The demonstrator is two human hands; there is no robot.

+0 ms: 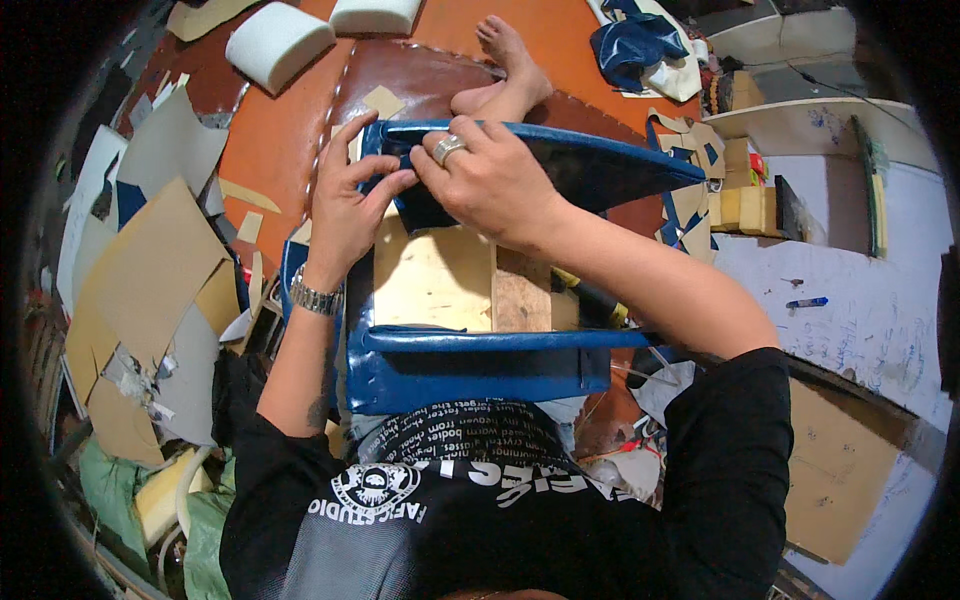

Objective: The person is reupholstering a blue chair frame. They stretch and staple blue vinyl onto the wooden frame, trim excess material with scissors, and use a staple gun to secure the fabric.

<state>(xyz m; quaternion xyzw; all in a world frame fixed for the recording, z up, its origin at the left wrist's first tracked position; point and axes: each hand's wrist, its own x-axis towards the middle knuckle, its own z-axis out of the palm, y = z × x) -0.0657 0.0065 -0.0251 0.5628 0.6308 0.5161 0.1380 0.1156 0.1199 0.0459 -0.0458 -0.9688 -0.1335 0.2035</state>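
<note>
On my lap rests a box-like piece (480,380) covered in shiny dark blue vinyl. Pale wood (430,275) shows in its middle, with a browner strip of wood (522,290) beside it. My left hand (345,195) is at the far left corner, thumb and fingers pinching the edge of the blue vinyl cover (620,165). Right beside it, my right hand (490,180) is closed on the same edge with bent fingers, a ring on one of them. The fingertips nearly meet, and the exact fold between them is partly hidden. A yellow-and-black tool (600,300) lies partly hidden under my right forearm.
Cardboard sheets (150,270) pile up at the left. White foam blocks (280,47) lie on the orange-brown floor covering (430,30), near a bare foot (515,70). Blue vinyl scraps (635,45) sit far right. A marked white board (850,330) holds a blue marker (807,302).
</note>
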